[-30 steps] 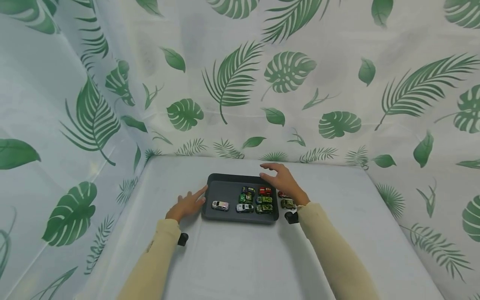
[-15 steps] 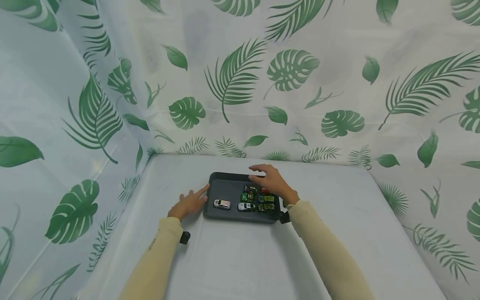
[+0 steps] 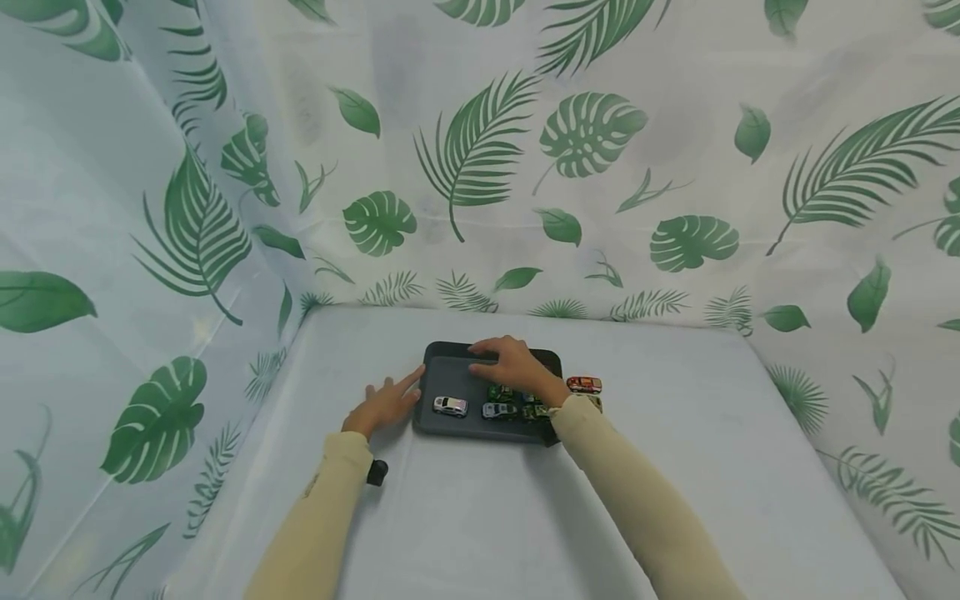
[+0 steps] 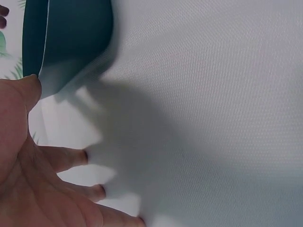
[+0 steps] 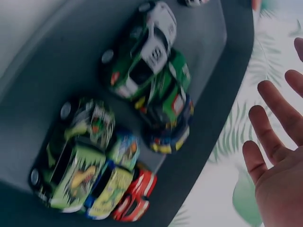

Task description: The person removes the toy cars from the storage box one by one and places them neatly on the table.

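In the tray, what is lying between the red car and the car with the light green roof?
In the right wrist view, a yellow-and-blue car lies between the red car and the car with the light green roof.

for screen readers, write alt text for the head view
A person's left hand touches the left end of a tray of toy cars; the right hand hangs open above it. A pale car sits apart at left, others grouped at right, partly hidden. A red car and another car stand on the table right of the tray, before a leaf-print backdrop.
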`<state>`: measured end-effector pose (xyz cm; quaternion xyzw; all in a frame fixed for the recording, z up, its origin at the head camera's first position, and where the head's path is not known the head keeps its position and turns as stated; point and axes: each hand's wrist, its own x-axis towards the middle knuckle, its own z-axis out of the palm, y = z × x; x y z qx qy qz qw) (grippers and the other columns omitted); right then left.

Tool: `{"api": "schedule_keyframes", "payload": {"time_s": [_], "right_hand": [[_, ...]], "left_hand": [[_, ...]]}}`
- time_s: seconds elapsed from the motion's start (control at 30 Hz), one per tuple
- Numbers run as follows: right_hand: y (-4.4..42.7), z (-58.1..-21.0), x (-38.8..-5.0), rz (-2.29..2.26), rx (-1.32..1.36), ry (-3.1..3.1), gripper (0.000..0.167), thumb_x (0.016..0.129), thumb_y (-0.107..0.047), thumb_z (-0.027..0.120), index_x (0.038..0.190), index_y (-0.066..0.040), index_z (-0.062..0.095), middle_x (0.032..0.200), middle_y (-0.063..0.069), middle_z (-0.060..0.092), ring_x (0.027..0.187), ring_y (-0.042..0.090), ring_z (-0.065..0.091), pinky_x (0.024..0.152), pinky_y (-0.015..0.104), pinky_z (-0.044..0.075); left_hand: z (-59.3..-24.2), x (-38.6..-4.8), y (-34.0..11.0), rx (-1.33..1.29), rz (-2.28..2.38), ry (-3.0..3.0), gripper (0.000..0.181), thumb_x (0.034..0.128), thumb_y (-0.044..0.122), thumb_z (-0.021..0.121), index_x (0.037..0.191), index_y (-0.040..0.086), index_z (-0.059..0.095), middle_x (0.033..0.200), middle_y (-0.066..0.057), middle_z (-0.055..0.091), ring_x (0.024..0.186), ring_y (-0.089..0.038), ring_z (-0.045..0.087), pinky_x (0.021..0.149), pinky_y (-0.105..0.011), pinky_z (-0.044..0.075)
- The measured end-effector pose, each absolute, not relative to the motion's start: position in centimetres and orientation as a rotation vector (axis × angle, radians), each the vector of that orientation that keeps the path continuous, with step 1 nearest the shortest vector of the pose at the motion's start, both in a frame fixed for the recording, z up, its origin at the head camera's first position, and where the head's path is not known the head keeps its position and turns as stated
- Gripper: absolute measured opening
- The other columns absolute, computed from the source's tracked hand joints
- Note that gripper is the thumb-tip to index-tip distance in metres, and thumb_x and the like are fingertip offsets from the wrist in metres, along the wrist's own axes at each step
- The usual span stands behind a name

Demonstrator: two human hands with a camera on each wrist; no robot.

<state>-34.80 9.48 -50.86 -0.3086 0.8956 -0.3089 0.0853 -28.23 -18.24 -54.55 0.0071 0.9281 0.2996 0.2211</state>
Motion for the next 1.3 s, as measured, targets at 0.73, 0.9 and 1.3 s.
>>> {"api": "schedule_keyframes", "payload": {"time_s": [0.73, 0.9, 1.3], "right_hand": [[4.3, -54.3, -34.5, -0.518, -1.038, 2.545, 0.044, 0.099, -0.026, 0.080, 0.138, -0.009, 0.072, 0.126, 0.006, 0.076, 0.119, 0.026, 0.068, 0.113, 0.066, 0.037], [3.9, -54.9, -34.6, -0.475, -1.032, 2.533, 0.044, 0.097, -0.026, 0.082, 0.138, -0.010, 0.073, 0.122, 0.005, 0.075, 0.113, 0.026, 0.067, 0.102, 0.059, 0.045], [3.4, -55.3, -34.1, -0.459, -1.057, 2.557, 0.042, 0.094, -0.016, 0.084, 0.135, -0.015, 0.075, 0.117, 0.007, 0.072, 0.111, 0.031, 0.058, 0.101, 0.063, 0.045]], "left_hand": [[-54.7, -28.4, -18.2, -0.017, 0.808, 2.569, 0.057, 0.1167, 0.042, 0.041, 0.171, 0.037, 0.027, 0.171, -0.036, 0.015, 0.152, -0.068, 0.004, 0.107, -0.091, 0.015], [-55.8, -29.2, -18.6, -0.009, 0.817, 2.549, 0.057, 0.1171, 0.041, 0.041, 0.172, 0.037, 0.024, 0.173, -0.033, 0.010, 0.154, -0.066, -0.001, 0.109, -0.090, 0.012], [-56.2, -29.3, -18.5, -0.040, 0.799, 2.568, 0.057, 0.1163, 0.047, 0.040, 0.171, 0.043, 0.025, 0.174, -0.031, 0.012, 0.155, -0.064, 0.000, 0.107, -0.092, 0.013]]}}
